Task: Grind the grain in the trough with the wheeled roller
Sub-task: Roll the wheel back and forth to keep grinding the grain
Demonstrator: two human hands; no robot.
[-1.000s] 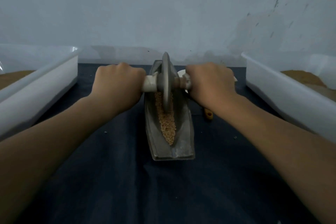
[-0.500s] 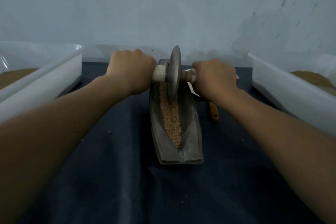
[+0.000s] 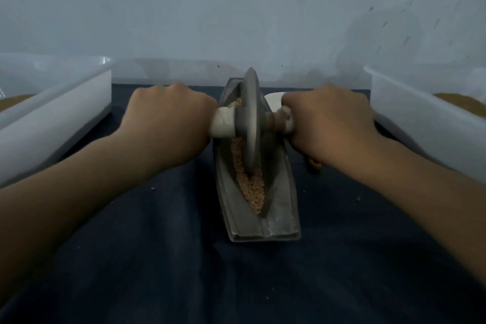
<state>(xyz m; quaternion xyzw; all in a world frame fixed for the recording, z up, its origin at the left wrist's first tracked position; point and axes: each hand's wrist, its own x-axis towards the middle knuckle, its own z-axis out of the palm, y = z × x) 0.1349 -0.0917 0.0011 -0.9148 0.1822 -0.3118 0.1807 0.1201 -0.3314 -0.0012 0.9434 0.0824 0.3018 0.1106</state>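
A grey boat-shaped trough (image 3: 278, 218) lies lengthwise on the dark cloth, holding a strip of tan grain (image 3: 251, 187) along its groove. The grey wheel of the wheeled roller (image 3: 249, 118) stands upright in the groove, over the trough's middle and far half, its lower edge in the grain. My left hand (image 3: 168, 121) grips the white axle handle on the wheel's left side. My right hand (image 3: 326, 121) grips the handle on the right side. Both fists hide the handle ends.
A white plastic bin (image 3: 52, 113) with brown material stands at the left, and another bin (image 3: 426, 118) at the right. A white dish (image 3: 273, 101) peeks out behind my right hand. A small orange object (image 3: 314, 164) lies under my right wrist. The wall is close behind.
The wheel rolled away toward the trough's far end, then came back toward me into the middle of the grain. Both hands kept their grip on the handles.
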